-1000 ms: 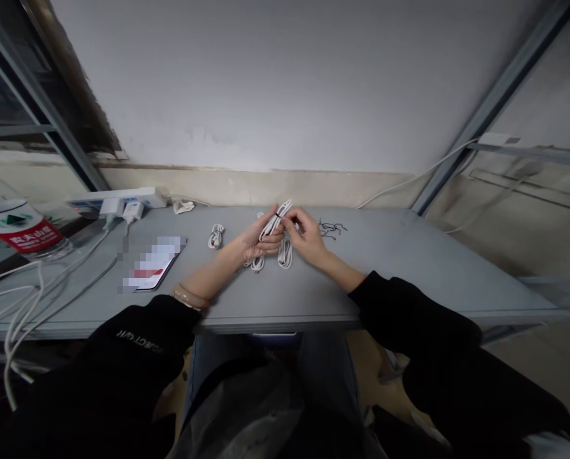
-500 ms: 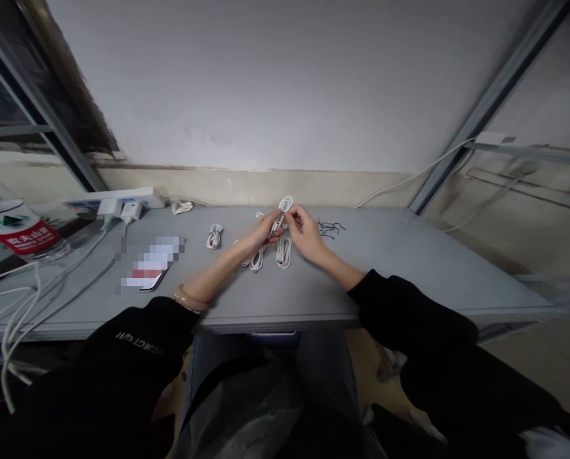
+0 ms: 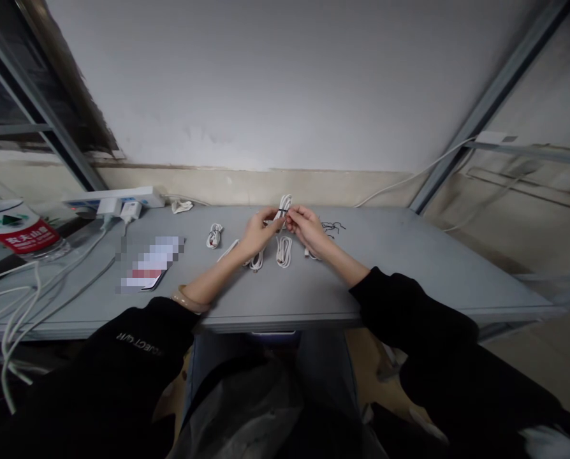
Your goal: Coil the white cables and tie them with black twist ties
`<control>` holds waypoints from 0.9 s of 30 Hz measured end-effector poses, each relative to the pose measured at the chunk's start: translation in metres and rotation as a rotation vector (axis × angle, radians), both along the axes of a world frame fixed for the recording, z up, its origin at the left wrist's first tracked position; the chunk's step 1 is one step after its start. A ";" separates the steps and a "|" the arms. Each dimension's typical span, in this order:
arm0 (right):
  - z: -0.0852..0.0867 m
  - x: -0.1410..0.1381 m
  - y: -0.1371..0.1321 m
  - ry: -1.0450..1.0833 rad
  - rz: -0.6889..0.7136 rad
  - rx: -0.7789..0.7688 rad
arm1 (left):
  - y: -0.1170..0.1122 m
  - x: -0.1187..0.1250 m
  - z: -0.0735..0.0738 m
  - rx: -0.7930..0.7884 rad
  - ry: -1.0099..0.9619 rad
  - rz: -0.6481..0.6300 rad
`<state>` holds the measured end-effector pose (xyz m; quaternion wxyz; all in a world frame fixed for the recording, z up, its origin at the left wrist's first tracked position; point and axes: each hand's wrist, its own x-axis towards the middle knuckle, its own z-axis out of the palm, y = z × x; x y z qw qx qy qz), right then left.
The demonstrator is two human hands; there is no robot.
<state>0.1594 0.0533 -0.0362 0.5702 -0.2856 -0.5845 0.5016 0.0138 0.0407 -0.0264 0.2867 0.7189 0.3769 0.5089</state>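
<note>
White coiled cable pinched between left hand and right hand.

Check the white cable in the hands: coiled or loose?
Coiled: the white cable stands bunched in loops between left hand and right hand, a dark tie across it.

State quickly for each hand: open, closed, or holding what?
The left hand is closed, holding the coiled white cable.
The right hand is closed, pinching the same cable at its black tie.
</note>
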 end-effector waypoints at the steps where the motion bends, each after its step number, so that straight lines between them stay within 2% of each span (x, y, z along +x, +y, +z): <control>1: 0.002 0.000 -0.001 0.026 0.027 -0.029 | -0.001 -0.002 0.001 0.050 0.039 0.073; 3: 0.005 0.001 -0.004 0.078 0.074 -0.087 | -0.005 -0.004 0.004 0.105 0.110 0.190; 4: 0.007 0.001 -0.005 0.103 0.092 -0.114 | -0.008 -0.005 0.005 0.098 0.136 0.208; 9: 0.012 0.004 -0.007 0.165 0.162 -0.226 | -0.014 -0.005 0.005 0.002 0.147 0.154; 13: 0.015 0.008 -0.008 0.124 0.243 -0.241 | -0.010 -0.003 0.003 -0.018 0.046 0.090; 17: 0.016 0.010 -0.010 0.099 0.269 -0.245 | -0.006 -0.003 0.005 -0.147 -0.090 0.010; 20: 0.015 0.010 -0.010 0.048 0.306 -0.234 | -0.005 -0.002 0.007 -0.255 -0.218 0.007; 27: 0.011 0.011 -0.010 -0.063 0.324 -0.208 | -0.009 0.000 0.009 -0.309 -0.330 0.025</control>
